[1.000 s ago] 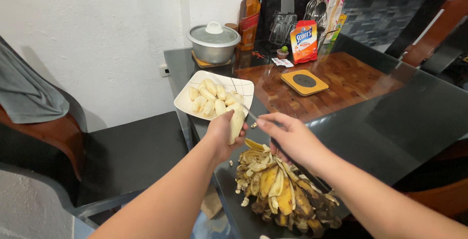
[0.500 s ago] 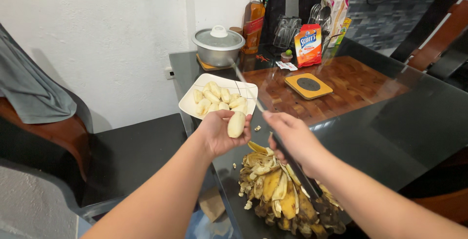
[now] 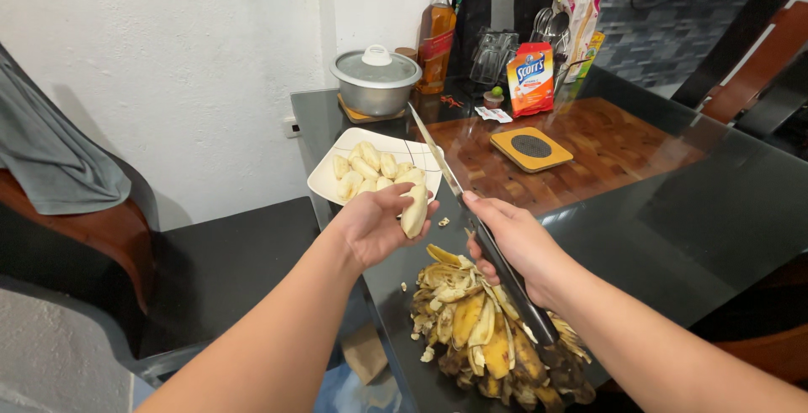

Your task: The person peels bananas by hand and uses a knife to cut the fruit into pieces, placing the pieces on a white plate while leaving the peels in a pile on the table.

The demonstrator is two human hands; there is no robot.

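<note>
My left hand (image 3: 374,226) holds a peeled pale banana (image 3: 414,211) just in front of a white square plate (image 3: 337,166) that carries several more peeled bananas (image 3: 368,172). My right hand (image 3: 515,243) grips a long kitchen knife (image 3: 459,190) by its black handle; the blade points up and away over the plate's right side. Below both hands a heap of yellow and brown banana peels (image 3: 488,337) lies on the dark glass table (image 3: 673,228).
At the far end of the table stand a lidded metal pot (image 3: 375,81), an amber bottle (image 3: 435,38), an orange pouch (image 3: 529,79), glasses and a yellow trivet (image 3: 531,148). A dark chair (image 3: 194,270) with grey cloth (image 3: 50,160) is at the left.
My left hand turned the peeled banana and brought it close to the plate. The knife in my right hand swung from low beside the banana to pointing up and away.
</note>
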